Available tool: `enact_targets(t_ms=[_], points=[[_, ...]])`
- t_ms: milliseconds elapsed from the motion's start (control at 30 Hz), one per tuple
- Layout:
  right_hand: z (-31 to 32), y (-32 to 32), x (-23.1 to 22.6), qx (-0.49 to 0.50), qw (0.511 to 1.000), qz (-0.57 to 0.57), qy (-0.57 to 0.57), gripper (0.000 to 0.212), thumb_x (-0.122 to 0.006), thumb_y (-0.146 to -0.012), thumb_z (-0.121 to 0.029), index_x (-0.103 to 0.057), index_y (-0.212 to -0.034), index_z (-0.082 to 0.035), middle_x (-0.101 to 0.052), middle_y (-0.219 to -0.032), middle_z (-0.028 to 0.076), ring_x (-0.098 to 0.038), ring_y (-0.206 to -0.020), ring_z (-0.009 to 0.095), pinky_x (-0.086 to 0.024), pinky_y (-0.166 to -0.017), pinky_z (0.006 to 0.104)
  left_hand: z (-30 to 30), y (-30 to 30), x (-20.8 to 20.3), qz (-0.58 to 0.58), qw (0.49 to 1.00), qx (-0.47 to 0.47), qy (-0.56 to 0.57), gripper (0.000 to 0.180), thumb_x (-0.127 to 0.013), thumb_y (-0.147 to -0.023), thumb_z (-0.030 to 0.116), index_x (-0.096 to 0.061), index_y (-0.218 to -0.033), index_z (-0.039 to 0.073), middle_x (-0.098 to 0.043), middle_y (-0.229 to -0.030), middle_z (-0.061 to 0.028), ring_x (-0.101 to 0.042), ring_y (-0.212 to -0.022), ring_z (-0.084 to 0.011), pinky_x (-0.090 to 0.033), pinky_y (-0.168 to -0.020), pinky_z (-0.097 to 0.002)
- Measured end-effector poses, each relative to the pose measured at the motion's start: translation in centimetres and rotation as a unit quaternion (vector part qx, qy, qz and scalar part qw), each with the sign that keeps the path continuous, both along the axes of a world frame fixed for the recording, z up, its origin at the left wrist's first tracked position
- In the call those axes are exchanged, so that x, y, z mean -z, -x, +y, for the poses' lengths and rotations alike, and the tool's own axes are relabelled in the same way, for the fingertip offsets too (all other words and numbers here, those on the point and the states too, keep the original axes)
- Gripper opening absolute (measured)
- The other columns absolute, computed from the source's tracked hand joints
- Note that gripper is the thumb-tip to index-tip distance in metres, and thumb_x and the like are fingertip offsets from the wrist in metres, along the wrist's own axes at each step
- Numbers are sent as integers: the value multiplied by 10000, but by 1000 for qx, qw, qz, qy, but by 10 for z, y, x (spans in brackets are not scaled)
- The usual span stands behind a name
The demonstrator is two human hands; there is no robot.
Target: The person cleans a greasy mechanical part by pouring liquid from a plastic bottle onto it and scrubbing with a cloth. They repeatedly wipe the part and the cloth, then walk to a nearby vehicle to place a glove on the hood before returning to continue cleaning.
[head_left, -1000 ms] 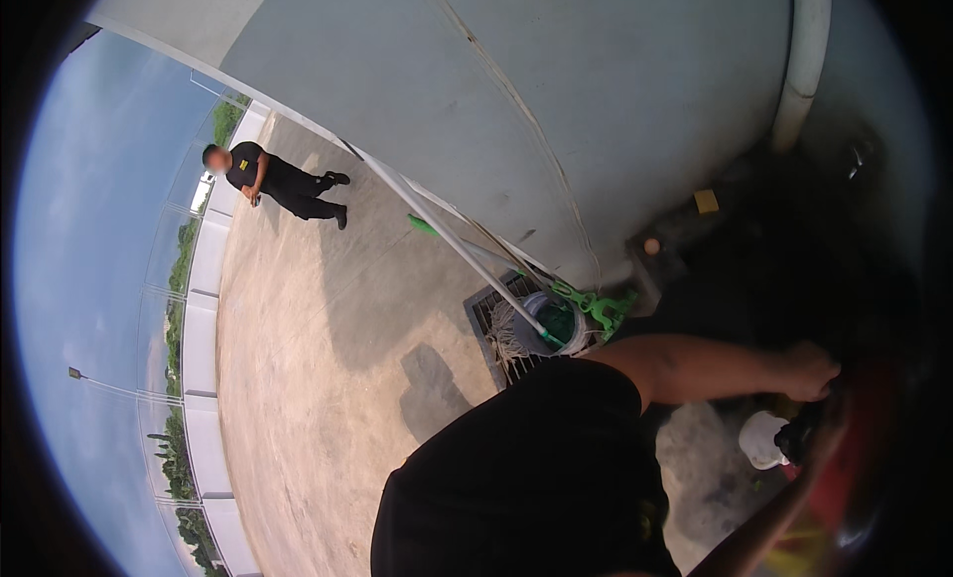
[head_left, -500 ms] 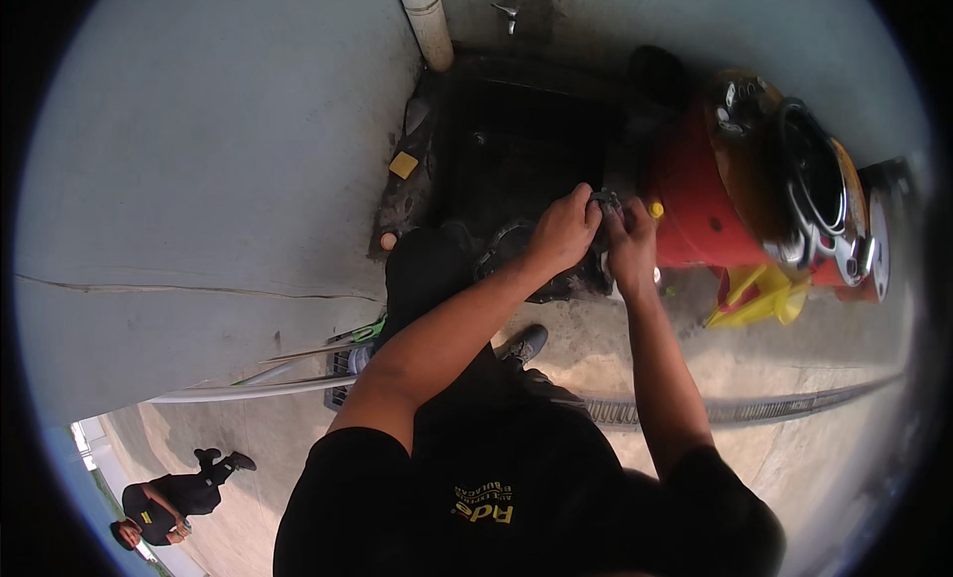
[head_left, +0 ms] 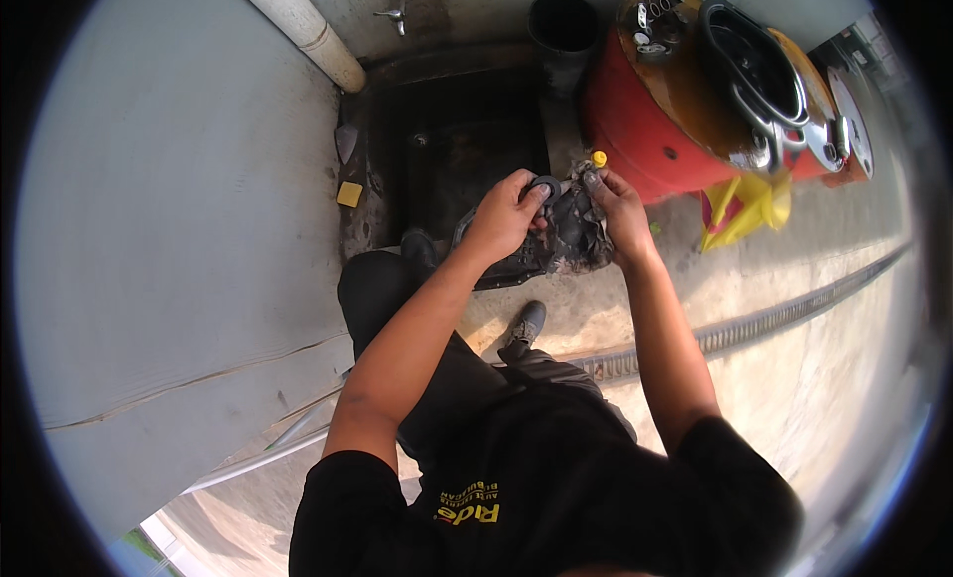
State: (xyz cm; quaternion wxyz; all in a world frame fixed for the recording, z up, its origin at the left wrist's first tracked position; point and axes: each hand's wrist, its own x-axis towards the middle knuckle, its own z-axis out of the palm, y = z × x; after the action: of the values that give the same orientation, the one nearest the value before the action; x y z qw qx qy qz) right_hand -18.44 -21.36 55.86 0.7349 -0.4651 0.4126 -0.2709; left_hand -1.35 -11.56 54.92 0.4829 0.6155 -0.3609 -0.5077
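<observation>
My left hand [head_left: 504,217] is closed on a small black ring-shaped part [head_left: 546,186], with the thumb across it. My right hand [head_left: 620,212] pinches a crumpled, grimy grey rag [head_left: 579,234], which hangs down beside the ring. Under both hands sits a black pan-like part with a flanged rim [head_left: 508,277], partly covered by the rag and my left hand. A yellow cap [head_left: 599,159] shows just beyond my right fingers; what it belongs to is hidden.
A dark, dirty basin [head_left: 452,170] lies ahead below a wall tap [head_left: 397,13]. A yellow sponge [head_left: 348,194] rests on its left ledge. On the right stands a red drum [head_left: 645,130] carrying a black oval tray [head_left: 751,61]. A black bucket [head_left: 563,26] and yellow bag [head_left: 745,208] are nearby.
My hands have moved apart, so the ring in the left and the rag in the right now show plainly. The view has swung right, and the person at lower left is out of sight.
</observation>
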Motion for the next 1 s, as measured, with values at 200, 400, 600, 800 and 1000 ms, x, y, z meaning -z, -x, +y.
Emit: enact_targets(t_ms=[200, 400, 600, 800, 1000], points=[[9, 8, -21, 126, 962, -126, -207, 308, -494, -1064, -186, -610, -1247, 33, -703, -1115, 113, -691, -996, 210, -574, -871, 340, -4, 3, 5, 121, 993, 4, -5, 187, -568, -1062, 207, -618, -1052, 27, -653, -849, -30, -670, -706, -123, -545, -685, -260], [23, 7, -10, -72, 900, 229, 364, 306, -627, -957, -196, -651, -1161, 31, -695, -1006, 174, -675, -855, 347, -517, -770, 423, -4, 15, 5, 84, 995, 37, 30, 179, -531, -1070, 163, -614, -1079, 4, -671, -858, -55, -690, -744, -150, -564, -735, -289], [22, 3, -18, -58, 828, 317, 459, 235, -644, -902, -160, -648, -1018, 45, -672, -978, 254, -647, -870, 430, -508, -768, 461, -4, 25, -5, -110, 992, 44, 52, 162, -559, -1030, 118, -617, -1076, -26, -702, -819, -187, -722, -734, -258, -550, -698, -357], [13, 1, -12, -28, 869, 324, 374, 241, -618, -943, -219, -643, -953, 21, -678, -825, 248, -665, -814, 450, -509, -728, 519, -7, 27, 4, -88, 992, 3, 94, 176, -577, -1026, 137, -621, -1087, -22, -711, -820, -184, -733, -749, -265, -539, -679, -355], [15, -3, -7, -36, 854, 329, 402, 247, -617, -944, -221, -619, -913, 24, -676, -822, 256, -659, -816, 470, -510, -727, 528, -14, 27, 2, -57, 997, -13, 56, 157, -554, -1054, 146, -600, -1059, -4, -666, -853, -52, -704, -786, -140, -539, -695, -288]])
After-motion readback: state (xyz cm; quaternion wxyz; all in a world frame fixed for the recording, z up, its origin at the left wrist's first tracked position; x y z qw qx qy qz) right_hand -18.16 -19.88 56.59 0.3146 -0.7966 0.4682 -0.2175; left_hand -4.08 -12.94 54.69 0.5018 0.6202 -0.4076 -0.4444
